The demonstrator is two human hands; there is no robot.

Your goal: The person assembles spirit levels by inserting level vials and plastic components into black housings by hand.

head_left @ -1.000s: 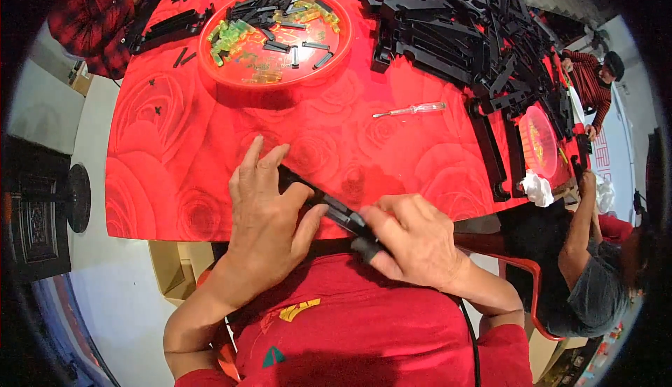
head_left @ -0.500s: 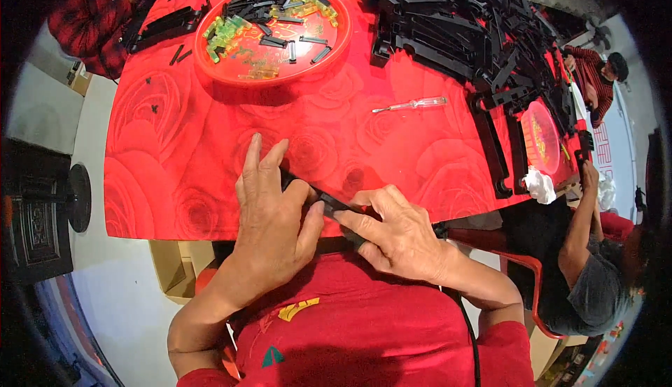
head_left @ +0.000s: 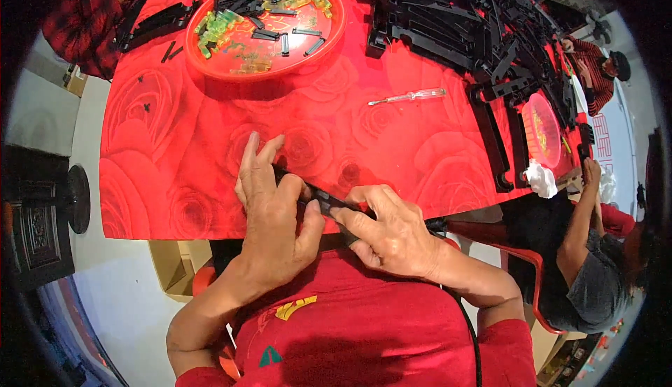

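A long black plastic part (head_left: 326,202) lies slantwise between my hands at the table's near edge. My left hand (head_left: 269,208) pinches its left end between thumb and bent index finger, while the other fingers stretch away over the cloth. Toward the right end, my right hand (head_left: 395,233) grips the same part, fingers curled round it and a fingertip pressed on its top. Both hands cover much of the part, so its full shape is hidden. Beyond them a screwdriver with a clear handle (head_left: 420,94) rests on the red tablecloth (head_left: 294,117).
A red round tray (head_left: 329,54) holds small black strips and yellow-green clear pieces. Black plastic parts (head_left: 441,30) are heaped at the far right. Near them stand a pink basket (head_left: 540,131) and crumpled white tissue (head_left: 540,180). Other people sit at the far left and the right.
My hands keep almost the same hold on the black part. The tray and other table items appear shifted slightly up and left in the view.
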